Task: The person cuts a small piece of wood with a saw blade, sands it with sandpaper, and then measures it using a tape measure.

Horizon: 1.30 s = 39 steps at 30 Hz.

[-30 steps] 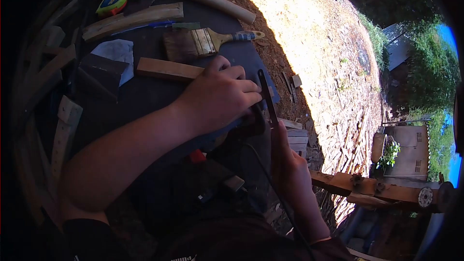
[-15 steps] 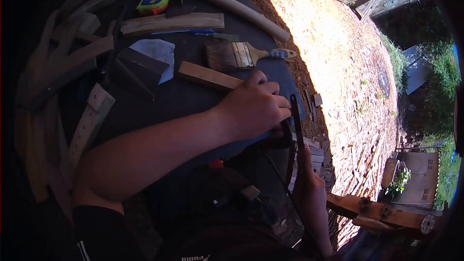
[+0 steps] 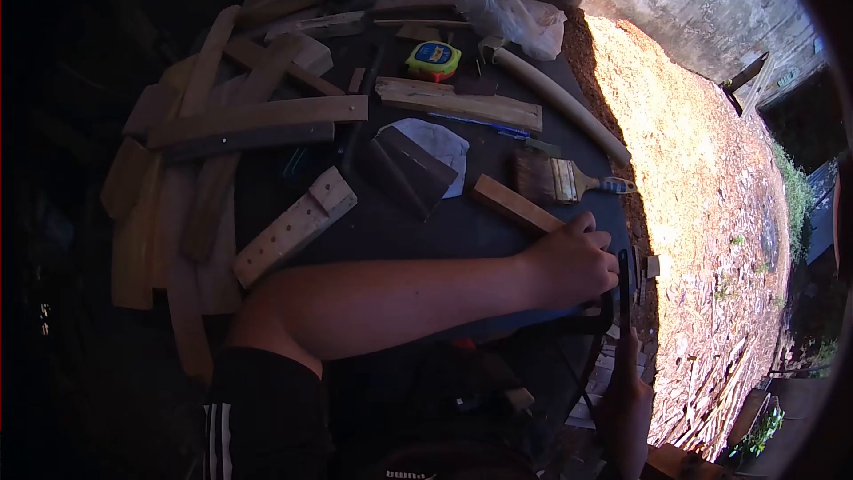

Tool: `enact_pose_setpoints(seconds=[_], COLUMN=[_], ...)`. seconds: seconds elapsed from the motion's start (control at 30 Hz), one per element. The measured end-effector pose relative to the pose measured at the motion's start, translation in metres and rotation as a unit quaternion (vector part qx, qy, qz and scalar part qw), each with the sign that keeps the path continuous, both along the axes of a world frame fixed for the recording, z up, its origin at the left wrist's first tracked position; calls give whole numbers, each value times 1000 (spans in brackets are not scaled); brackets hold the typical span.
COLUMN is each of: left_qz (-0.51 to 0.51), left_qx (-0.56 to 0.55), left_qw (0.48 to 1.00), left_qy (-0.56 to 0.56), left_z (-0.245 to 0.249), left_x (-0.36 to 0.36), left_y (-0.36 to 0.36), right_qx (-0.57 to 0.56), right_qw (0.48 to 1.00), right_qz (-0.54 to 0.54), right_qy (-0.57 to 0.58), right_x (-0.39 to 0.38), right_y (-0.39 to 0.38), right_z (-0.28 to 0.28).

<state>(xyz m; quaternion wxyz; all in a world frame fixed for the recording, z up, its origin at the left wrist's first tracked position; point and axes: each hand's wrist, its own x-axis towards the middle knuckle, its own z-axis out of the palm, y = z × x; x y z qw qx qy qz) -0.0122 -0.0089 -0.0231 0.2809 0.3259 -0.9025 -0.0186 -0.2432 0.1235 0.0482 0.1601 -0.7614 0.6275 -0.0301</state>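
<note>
My left hand (image 3: 573,260) is closed over the near end of a squared wooden piece (image 3: 515,204) at the right edge of the dark table (image 3: 426,240). Just right of it, a dark, narrow saw-like tool (image 3: 625,280) stands upright in the view, beside the fingertips. Low at the right, in shadow, my right hand (image 3: 625,382) is wrapped round the lower part of this tool. A wide paintbrush (image 3: 560,180) lies beyond the wooden piece. Left of that piece are a dark flat sheet (image 3: 413,169) and a pale sheet (image 3: 455,147).
Wooden strips (image 3: 258,120) are piled at the left, near a block with holes (image 3: 298,227). Farther back lie a tape measure (image 3: 433,60), a split wood piece (image 3: 458,105), a blue pen (image 3: 480,123), a curved rod (image 3: 560,102) and a plastic bag (image 3: 515,18).
The camera view has turned, so the table and both hands appear farther right and lower. My left hand is still on the wooden piece, my right hand still on the tool.
</note>
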Motion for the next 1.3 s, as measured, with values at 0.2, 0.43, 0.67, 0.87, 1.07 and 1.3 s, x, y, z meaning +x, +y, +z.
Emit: enact_pose_setpoints(seconds=[0.2, 0.43, 0.67, 0.87, 1.07, 1.3], left_qz=[-1, 14, -9, 3, 2, -19], left_qx=[13, -12, 6, -8, 4, 26], left_qw=[1000, 1000, 1000, 1000, 1000, 999], left_qy=[0, -7, -13, 7, -12, 18], left_z=[0, -1, 2, -2, 2, 4], left_x=[0, 0, 2, 0, 2, 5], left_y=[-1, 3, -1, 3, -2, -1], right_qx=[63, -20, 32, 1, -41, -32], right_qw=[997, 1000, 999, 1000, 998, 999], right_qz=[-38, 5, -18, -6, 23, -17], right_qy=[3, 6, -6, -17, -39, -40], right_x=[22, 13, 18, 14, -8, 23], right_y=[-49, -2, -42, -28, 4, -33], right_z=[13, 4, -3, -12, -12, -17])
